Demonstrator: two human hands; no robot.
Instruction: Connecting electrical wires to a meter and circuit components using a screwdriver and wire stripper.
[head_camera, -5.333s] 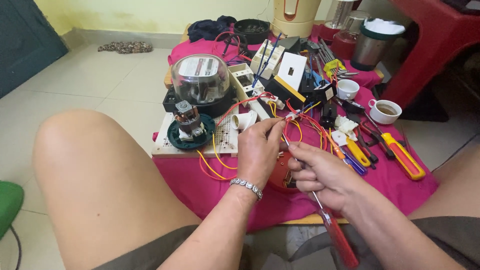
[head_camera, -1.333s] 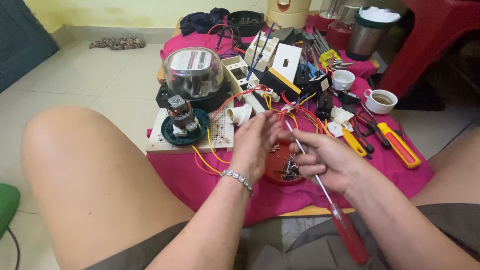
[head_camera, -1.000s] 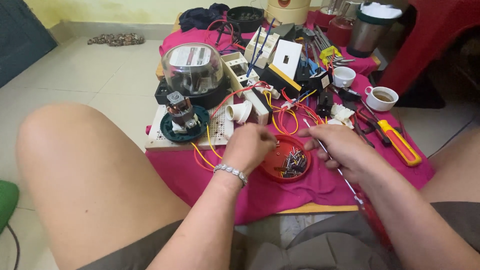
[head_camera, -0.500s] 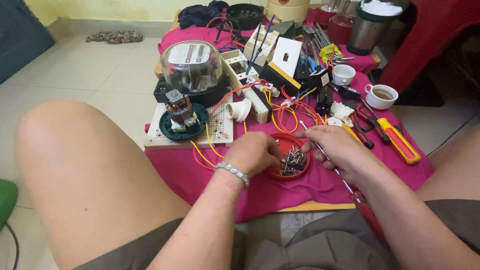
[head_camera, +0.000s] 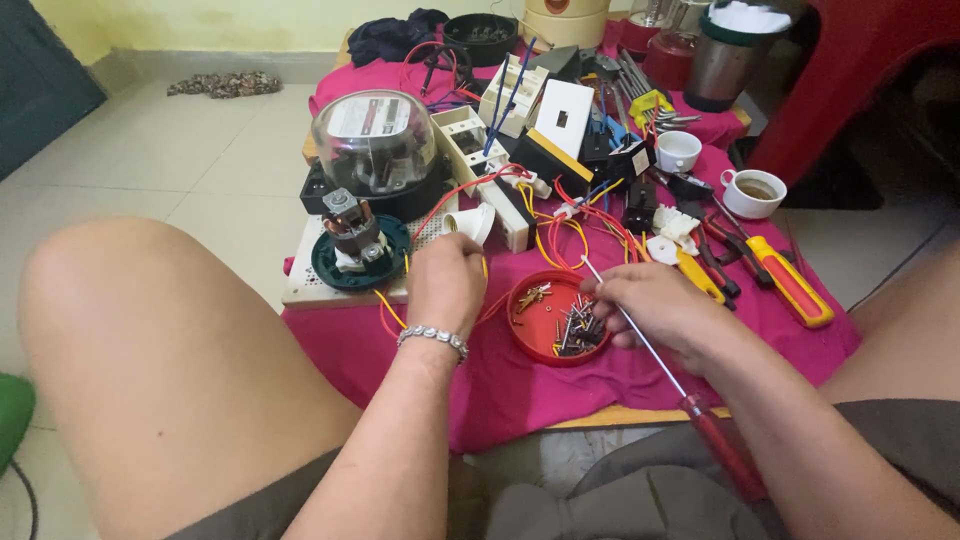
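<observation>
My hands have dropped from mid-air to the pink cloth (head_camera: 640, 375) | left hand (head_camera: 447, 285) curled at the yellow wires (head_camera: 392, 310), grasp hidden | right hand (head_camera: 655, 310) gripping the red-handled screwdriver (head_camera: 690, 405), fingertips over the red screw lid (head_camera: 557, 318) at frame centre.

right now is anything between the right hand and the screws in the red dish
Nothing visible does. The right hand sits at the rim of the red dish, fingertips over the screws. It also holds a screwdriver whose shaft runs alongside the hand, not across the dish opening.
</observation>
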